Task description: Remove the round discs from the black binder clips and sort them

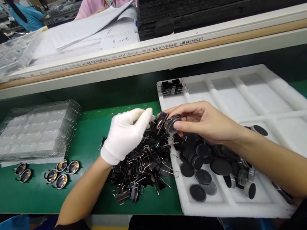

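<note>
My left hand (125, 133) wears a white glove and pinches a small black binder clip (160, 121) above a heap of binder clips (141, 166) on the green mat. My bare right hand (201, 120) holds a round black-and-metal disc (172, 123) right against that clip. Beneath my right hand, several more black discs (209, 164) lie in the near-left compartment of a white foam tray (256, 97).
Clear plastic blister trays (34, 131) are stacked at the left, with several finished clipped discs (60, 173) in front of them. More binder clips (171, 87) sit at the tray's far corner. A raised shelf (143, 55) carries papers; other people sit beyond it.
</note>
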The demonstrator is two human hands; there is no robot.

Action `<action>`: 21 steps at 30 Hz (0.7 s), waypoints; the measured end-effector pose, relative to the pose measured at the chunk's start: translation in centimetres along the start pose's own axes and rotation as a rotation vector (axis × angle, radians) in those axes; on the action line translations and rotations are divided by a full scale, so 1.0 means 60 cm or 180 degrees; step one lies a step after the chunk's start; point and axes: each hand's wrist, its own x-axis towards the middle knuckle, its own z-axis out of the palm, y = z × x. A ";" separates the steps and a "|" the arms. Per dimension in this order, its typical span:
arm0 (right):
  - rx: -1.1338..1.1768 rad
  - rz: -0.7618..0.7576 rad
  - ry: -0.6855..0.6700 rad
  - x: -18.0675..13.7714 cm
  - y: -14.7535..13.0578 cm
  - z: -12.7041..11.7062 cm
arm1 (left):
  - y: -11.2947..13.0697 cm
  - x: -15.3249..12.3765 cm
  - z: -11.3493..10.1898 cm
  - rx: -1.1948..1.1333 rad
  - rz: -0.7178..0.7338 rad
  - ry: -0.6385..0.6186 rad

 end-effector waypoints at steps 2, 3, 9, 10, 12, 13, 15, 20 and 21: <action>-0.0104 -0.0047 0.0014 0.000 -0.004 -0.003 | 0.000 -0.001 -0.004 0.0139 0.0159 -0.0303; -0.0171 -0.0029 -0.0054 -0.001 -0.006 -0.005 | 0.000 -0.001 -0.008 0.0289 0.0223 -0.0478; -0.0402 0.0145 -0.0408 -0.006 -0.015 -0.008 | 0.013 -0.007 -0.017 0.1045 0.0389 -0.1017; -0.0427 0.0150 -0.0413 -0.006 -0.015 -0.007 | 0.014 -0.009 -0.016 0.1071 0.0406 -0.1034; -0.0489 0.0115 -0.0419 -0.007 -0.014 -0.007 | 0.014 -0.012 -0.013 0.1102 0.0433 -0.1072; -0.0532 0.0088 -0.0423 -0.007 -0.014 -0.007 | 0.013 -0.013 -0.011 0.1114 0.0457 -0.1098; -0.0634 0.0051 -0.0463 -0.007 -0.015 -0.008 | 0.011 -0.015 -0.009 0.1134 0.0512 -0.1175; -0.0552 0.0142 -0.0506 -0.005 -0.020 -0.011 | 0.010 -0.012 -0.008 0.1180 0.0521 -0.1147; -0.0428 0.0179 -0.0361 -0.004 -0.019 -0.011 | 0.009 -0.009 -0.010 0.1139 0.0459 -0.1095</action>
